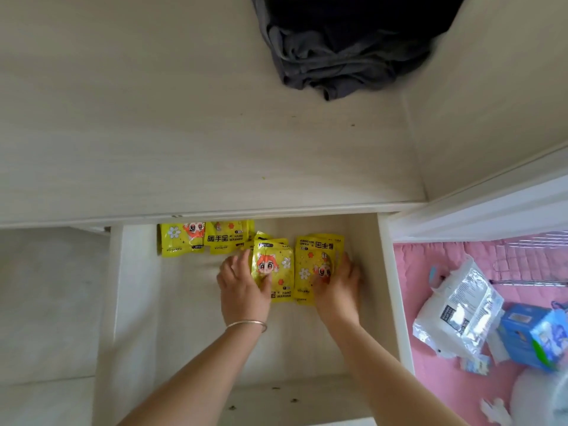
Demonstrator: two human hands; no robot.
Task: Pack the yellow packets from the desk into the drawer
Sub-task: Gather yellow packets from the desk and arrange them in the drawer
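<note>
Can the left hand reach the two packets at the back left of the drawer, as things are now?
Probably yes. The left hand lies just beside those back packets, the drawer floor between them is bare, and only their far edge sits under the desk lip.

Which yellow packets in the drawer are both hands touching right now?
The front pair of yellow packets: the left hand and right hand rest on them; the back-left packets lie untouched.
</note>
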